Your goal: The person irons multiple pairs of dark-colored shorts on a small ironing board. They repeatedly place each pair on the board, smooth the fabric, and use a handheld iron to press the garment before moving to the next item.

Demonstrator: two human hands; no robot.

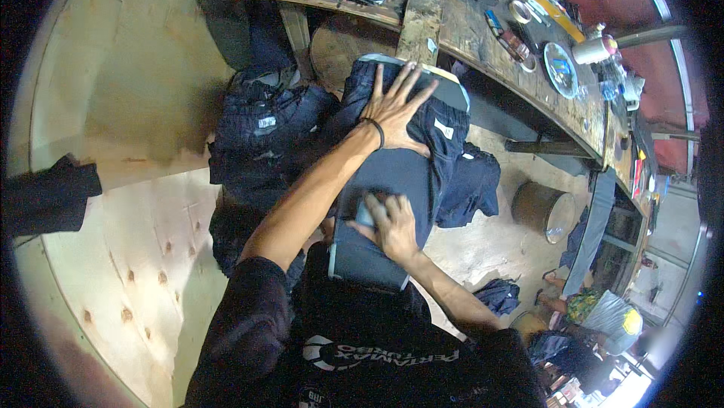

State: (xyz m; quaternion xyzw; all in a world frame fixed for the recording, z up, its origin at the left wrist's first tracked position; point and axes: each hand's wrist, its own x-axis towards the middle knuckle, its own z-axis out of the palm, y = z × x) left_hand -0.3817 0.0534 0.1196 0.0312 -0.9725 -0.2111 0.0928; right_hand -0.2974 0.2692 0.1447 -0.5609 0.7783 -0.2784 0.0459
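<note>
Here's the board (451, 93), long and dark with a rounded far end and a pale edge, its near end up against the black shirt (354, 321), probably braced there to keep it from sliding. The garment lies over the board, bunched in soft folds down its right side, a small white label (443, 129) showing there.

And look at the left hand (396, 115): fingers fanned wide and flat, closed on nothing, pressing the garment at the board's far half, likely to hold it taut. A thin dark band (375, 132) rings that wrist. Down on the near half, the right hand (395, 228), slightly blurred, has its thumb and fingers curled round a pale blue block (365, 214), low against the dark surface; how tight the grip is, I can't tell. The block looks smooth, perhaps hard, a compact lump.

Left of the board, a heap (264, 133) of dark, crumpled clothes, stacked within easy reach, it seems. Beyond the board and to its right, a bench (469, 22) of worn, stained wood; below that, right of the board, a brownish drum (543, 210), squat and round-sided.
</note>
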